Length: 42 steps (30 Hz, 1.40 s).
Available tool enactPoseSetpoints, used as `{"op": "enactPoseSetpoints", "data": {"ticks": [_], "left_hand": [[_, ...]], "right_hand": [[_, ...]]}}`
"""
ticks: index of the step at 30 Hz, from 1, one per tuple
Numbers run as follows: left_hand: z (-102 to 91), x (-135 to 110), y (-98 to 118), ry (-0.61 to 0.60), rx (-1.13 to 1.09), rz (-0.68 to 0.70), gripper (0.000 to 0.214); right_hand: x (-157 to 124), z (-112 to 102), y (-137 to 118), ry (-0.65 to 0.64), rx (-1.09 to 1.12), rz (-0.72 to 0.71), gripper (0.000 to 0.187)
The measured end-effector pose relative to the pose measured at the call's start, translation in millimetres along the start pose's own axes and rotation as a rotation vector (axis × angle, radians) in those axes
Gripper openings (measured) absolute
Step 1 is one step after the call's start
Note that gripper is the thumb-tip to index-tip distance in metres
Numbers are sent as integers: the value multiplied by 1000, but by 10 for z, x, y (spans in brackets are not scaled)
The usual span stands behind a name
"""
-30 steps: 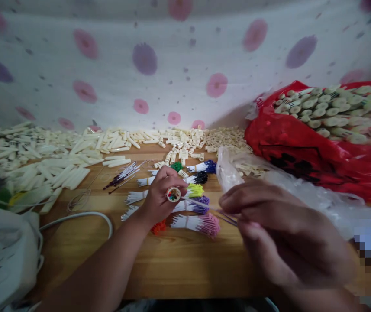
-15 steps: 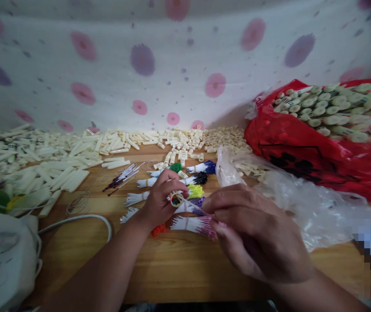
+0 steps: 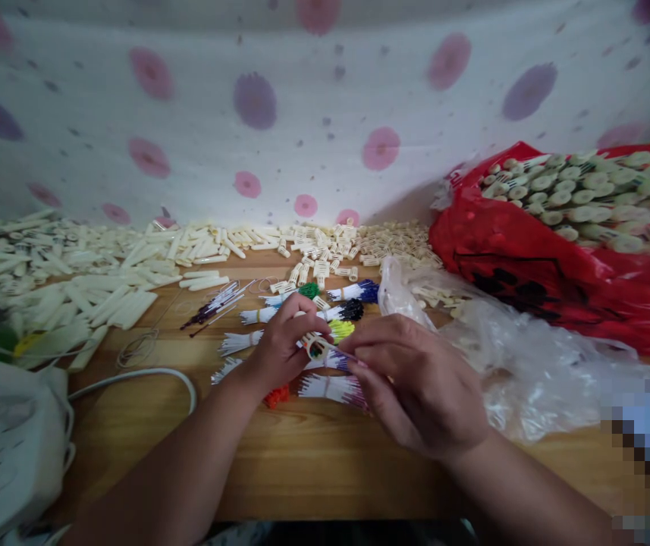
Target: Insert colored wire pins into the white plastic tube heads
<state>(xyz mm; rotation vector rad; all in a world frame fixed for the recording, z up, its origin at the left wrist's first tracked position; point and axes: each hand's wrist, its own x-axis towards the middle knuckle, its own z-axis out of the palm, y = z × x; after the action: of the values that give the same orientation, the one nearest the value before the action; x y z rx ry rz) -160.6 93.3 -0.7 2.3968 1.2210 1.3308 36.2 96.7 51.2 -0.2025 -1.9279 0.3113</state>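
My left hand is closed around a cream slotted plastic tube, its open end turned toward my right hand. Small coloured bits, including orange and green, show inside that opening. Between the thumb and fingers of my right hand is a thin stick that looks like a pen refill, purplish near the fingertips. Its far end is at the tube's mouth; how deep it sits I cannot tell. Under and around my hands lie bundles of white refills with coloured ends: pink, yellow, black and blue.
Cream tubes and slotted pieces are heaped along the back. A red bag of assembled barrels stands right, with a clear plastic bag before it. A white power strip and cable lie left.
My right hand has moved left toward the tube, and less of the stick shows between them. My left hand still holds the tube, with its mouth turned slightly more into view.
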Motion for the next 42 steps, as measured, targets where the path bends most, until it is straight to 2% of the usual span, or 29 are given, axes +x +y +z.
{"op": "enactPoseSetpoints", "data": {"ticks": [4, 9, 14, 19, 26, 30, 37, 40, 42], "left_hand": [[-4, -13, -42, -6, 19, 20, 7], [-21, -30, -79, -30, 55, 2, 13], [-62, 7, -25, -61, 216, -20, 11], [-72, 26, 25, -79, 317, -25, 11], [-32, 61, 65, -13, 616, 46, 16], [-9, 57, 74, 2, 779, 39, 17], [5, 69, 133, 37, 892, -4, 17], [-9, 70, 145, 62, 922, -7, 17], [-15, 61, 121, 71, 904, -31, 17]], "right_hand": [[-8, 24, 11, -7, 26, -11, 22], [-49, 57, 87, -13, 64, 100, 17], [-174, 148, 206, -106, -112, 63, 24], [-219, 216, 252, -21, -199, 137, 15], [-177, 240, 264, 41, -136, 283, 11], [-194, 275, 290, 69, -74, 352, 9], [-219, 375, 300, 167, 95, 519, 8], [-227, 375, 309, 147, 203, 570, 9], [-230, 352, 338, 89, 293, 595, 12]]}}
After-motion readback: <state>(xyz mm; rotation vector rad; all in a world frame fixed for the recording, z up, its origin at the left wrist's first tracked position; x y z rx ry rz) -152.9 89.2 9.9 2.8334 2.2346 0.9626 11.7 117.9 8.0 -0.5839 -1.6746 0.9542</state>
